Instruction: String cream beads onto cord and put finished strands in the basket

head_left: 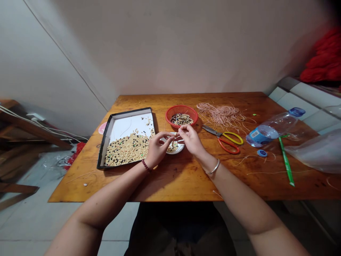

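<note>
Plain pale wall (186, 46) behind a brown wooden table (170, 183), viewed from the worker's own head. At the near centre, the left hand (159, 146) and right hand (191, 140) meet over a small white dish (181, 147) holding pale beads (172, 147). On each hand, thumb and forefinger are drawn close together at the tips; whether a bead or a cord end is pinched there cannot be told at this scale. A dark red beaded bracelet (145, 165) circles the left wrist, a silver bangle (214, 167) the right.

Just beside the left hand lies a shallow black-edged tray (121, 124), its nearer part covered with cream beads (128, 151) (a scattering of dark and green ones is mixed in). Beyond the hands sits a red basket (196, 115) of mixed dark and light beads (182, 119). To its right are a loose tangle of pink cord (222, 113) and, nearer, scissors (218, 134) with one yellow and one orange-red handle. Farther right: a clear bottle (274, 126), a blue cap (262, 153) and a green strip (287, 163).
</note>
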A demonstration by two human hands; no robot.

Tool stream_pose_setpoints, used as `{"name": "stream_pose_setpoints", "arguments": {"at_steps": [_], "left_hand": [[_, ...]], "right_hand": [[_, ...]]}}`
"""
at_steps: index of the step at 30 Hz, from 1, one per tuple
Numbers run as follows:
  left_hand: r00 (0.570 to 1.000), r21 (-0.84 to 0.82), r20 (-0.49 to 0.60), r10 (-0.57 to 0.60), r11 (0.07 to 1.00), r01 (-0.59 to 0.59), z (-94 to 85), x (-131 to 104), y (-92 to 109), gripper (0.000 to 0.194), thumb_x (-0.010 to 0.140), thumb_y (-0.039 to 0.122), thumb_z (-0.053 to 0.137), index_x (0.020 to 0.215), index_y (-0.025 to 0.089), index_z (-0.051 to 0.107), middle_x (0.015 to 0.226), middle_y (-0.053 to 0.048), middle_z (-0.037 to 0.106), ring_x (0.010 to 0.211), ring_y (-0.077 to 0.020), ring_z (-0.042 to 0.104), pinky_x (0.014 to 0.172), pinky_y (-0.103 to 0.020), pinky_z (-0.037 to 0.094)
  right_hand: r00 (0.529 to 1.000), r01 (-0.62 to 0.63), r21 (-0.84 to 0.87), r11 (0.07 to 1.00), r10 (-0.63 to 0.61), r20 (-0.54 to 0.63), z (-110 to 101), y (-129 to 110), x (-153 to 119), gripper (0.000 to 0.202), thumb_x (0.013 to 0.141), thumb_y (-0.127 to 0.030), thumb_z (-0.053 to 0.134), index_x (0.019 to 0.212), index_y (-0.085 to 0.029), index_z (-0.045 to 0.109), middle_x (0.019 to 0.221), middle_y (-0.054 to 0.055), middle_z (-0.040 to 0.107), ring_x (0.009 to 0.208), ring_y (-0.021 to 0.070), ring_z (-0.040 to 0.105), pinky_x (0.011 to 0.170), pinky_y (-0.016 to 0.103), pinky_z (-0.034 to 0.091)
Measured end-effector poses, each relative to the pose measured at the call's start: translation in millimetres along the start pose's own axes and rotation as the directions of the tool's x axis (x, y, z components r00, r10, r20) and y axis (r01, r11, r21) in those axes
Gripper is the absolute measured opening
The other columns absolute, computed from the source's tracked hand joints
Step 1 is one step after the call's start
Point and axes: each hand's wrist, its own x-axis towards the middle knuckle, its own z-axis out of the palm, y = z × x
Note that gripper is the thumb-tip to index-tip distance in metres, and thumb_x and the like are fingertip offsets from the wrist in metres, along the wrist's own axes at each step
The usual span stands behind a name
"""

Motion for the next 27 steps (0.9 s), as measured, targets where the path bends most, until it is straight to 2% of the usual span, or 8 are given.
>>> {"name": "stream_pose_setpoints", "arguments": {"at_steps": [4, 7, 10, 12, 14, 19, 27], "left_hand": [[0.998, 0.022, 0.037, 0.056, 0.998, -0.056, -0.3, 0, 2, 0.016, 0.085, 0.034, 0.062, 0.088, 0.019, 0.067, 0.090, -0.006, 0.067, 0.079, -0.0143, 0.062, 0.056, -0.021, 0.047], [0.997, 0.051, 0.036, 0.073, 0.996, -0.075, -0.3, 0, 4, 0.016, 0.086, 0.033, 0.060, 0.084, 0.018, 0.064, 0.086, -0.005, 0.063, 0.077, -0.0133, 0.059, 0.056, -0.020, 0.047], [0.997, 0.062, 0.017, 0.075, 0.995, -0.076, 0.3, -1, 4, 0.015, 0.088, 0.032, 0.058, 0.084, 0.018, 0.061, 0.085, -0.004, 0.059, 0.075, -0.0119, 0.056, 0.056, -0.019, 0.046], [0.997, 0.060, 0.006, 0.075, 0.995, -0.075, 1.0, -2, 3, 0.015, 0.089, 0.032, 0.057, 0.084, 0.018, 0.059, 0.085, -0.003, 0.058, 0.074, -0.0113, 0.056, 0.057, -0.019, 0.047], [0.998, 0.053, -0.004, 0.069, 0.996, -0.068, 1.9, -2, 2, 0.015, 0.089, 0.032, 0.056, 0.086, 0.018, 0.057, 0.084, -0.002, 0.057, 0.074, -0.0110, 0.056, 0.059, -0.019, 0.047], [0.999, 0.026, -0.022, 0.049, 0.998, -0.048, 3.3, -4, -1, 0.014, 0.090, 0.032, 0.054, 0.088, 0.018, 0.053, 0.085, -0.002, 0.057, 0.075, -0.0111, 0.057, 0.062, -0.021, 0.049], [0.995, -0.001, -0.032, 0.090, 0.996, -0.091, 3.0, -5, 1, 0.013, 0.091, 0.031, 0.052, 0.090, 0.019, 0.054, 0.091, -0.005, 0.060, 0.085, -0.0140, 0.059, 0.066, -0.023, 0.052]], "right_hand": [[0.998, -0.066, 0.092, 0.994, 0.064, 0.023, 3, -1, -1, 0.028, 0.073, -0.041, 0.065, 0.081, -0.023, 0.045, 0.074, -0.004, 0.057, 0.062, 0.0110, 0.058, 0.060, 0.025, 0.049], [0.995, -0.094, 0.129, 0.987, 0.089, 0.049, 5, -3, -4, 0.026, 0.075, -0.040, 0.063, 0.082, -0.022, 0.045, 0.069, -0.005, 0.053, 0.056, 0.0093, 0.052, 0.053, 0.022, 0.045], [0.990, -0.120, 0.144, 0.982, 0.108, 0.091, 7, -5, -7, 0.026, 0.077, -0.040, 0.061, 0.082, -0.023, 0.043, 0.061, -0.007, 0.046, 0.043, 0.0057, 0.037, 0.040, 0.017, 0.031], [0.983, -0.155, 0.145, 0.977, 0.138, 0.117, 8, -7, -9, 0.026, 0.079, -0.040, 0.060, 0.083, -0.023, 0.041, 0.058, -0.009, 0.043, 0.038, 0.0038, 0.028, 0.037, 0.016, 0.019], [0.977, -0.188, 0.141, 0.972, 0.171, 0.126, 10, -9, -11, 0.025, 0.080, -0.039, 0.059, 0.084, -0.023, 0.040, 0.058, -0.009, 0.042, 0.037, 0.0026, 0.024, 0.037, 0.015, 0.013], [0.975, -0.202, 0.121, 0.972, 0.187, 0.121, 12, -11, -14, 0.022, 0.081, -0.037, 0.056, 0.084, -0.023, 0.040, 0.058, -0.009, 0.042, 0.036, 0.0027, 0.023, 0.037, 0.016, 0.012], [0.980, -0.174, 0.118, 0.978, 0.161, 0.115, 13, -5, -13, 0.025, 0.078, -0.040, 0.058, 0.082, -0.022, 0.041, 0.059, -0.008, 0.042, 0.039, 0.0037, 0.024, 0.038, 0.017, 0.012]]}}
